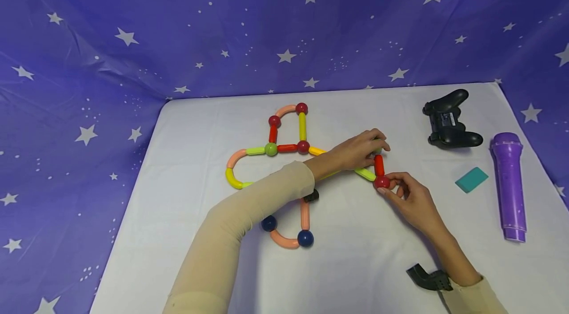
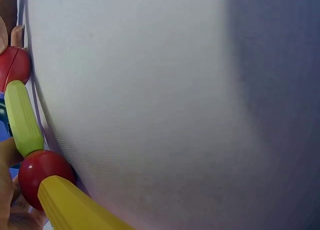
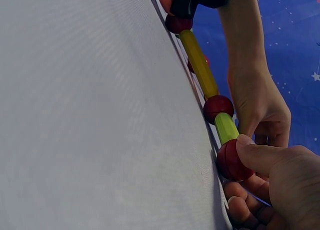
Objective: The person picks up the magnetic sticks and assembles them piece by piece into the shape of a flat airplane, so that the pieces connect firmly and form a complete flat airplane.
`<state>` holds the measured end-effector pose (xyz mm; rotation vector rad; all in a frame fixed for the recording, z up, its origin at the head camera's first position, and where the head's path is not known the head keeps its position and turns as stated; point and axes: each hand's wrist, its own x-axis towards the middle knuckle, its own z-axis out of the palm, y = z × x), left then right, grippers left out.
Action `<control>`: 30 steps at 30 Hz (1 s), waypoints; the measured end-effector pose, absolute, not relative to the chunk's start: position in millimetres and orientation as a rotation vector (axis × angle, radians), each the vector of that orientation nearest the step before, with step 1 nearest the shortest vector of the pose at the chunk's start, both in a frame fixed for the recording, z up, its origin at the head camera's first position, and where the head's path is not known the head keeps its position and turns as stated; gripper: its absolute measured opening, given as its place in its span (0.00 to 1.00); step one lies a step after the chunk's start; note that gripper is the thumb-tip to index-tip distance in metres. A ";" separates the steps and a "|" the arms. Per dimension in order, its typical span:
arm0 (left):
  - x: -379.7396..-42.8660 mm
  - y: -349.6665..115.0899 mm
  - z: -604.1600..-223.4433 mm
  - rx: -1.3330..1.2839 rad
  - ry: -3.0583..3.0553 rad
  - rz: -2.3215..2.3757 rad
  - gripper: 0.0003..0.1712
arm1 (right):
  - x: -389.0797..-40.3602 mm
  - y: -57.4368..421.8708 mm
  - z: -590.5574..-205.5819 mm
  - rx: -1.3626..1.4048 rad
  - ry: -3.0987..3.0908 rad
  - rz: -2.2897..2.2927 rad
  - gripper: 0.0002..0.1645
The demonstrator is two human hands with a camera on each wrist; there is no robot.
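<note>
My right hand (image 1: 414, 201) pinches a red magnetic ball (image 1: 382, 182) between thumb and fingers at the right end of a ball-and-rod figure. A short red rod (image 1: 379, 165) runs from that ball up to a greenish ball (image 1: 378, 150), mostly hidden under the curled fingers of my left hand (image 1: 357, 151). A lime rod (image 1: 365, 174) joins the pinched ball from the left. In the right wrist view, the lime rod (image 3: 227, 128) meets another red ball (image 3: 218, 109), followed by a yellow rod (image 3: 199, 64). My left forearm covers the middle of the figure.
Farther left, the figure continues with a green ball (image 1: 271, 149), curved rods and dark blue balls (image 1: 305, 238). On the right lie a black game controller (image 1: 449, 120), a teal block (image 1: 471, 179) and a purple tube-shaped flashlight (image 1: 509, 188). White cloth (image 1: 355, 264) covers the table.
</note>
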<state>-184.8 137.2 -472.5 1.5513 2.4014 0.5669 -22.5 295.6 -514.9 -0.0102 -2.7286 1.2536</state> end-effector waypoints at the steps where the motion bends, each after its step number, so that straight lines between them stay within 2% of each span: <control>1: -185.0 137.4 -472.8 1.550 2.398 0.574 0.21 | -22.5 295.6 -515.0 -0.009 -2.728 1.253 0.21; 13: -184.9 137.6 -472.0 1.582 2.385 0.610 0.19 | -23.2 296.5 -515.7 -0.006 -2.722 1.249 0.21; 21: -185.3 137.4 -467.8 1.544 2.390 0.548 0.18 | -24.4 298.5 -514.7 0.045 -2.727 1.200 0.36; 27: -188.2 137.7 -464.5 1.510 2.386 0.499 0.12 | -24.7 298.5 -513.9 0.086 -2.729 1.186 0.33; 30: -188.8 137.7 -464.8 1.504 2.379 0.503 0.13 | -24.7 298.3 -513.7 0.097 -2.722 1.191 0.33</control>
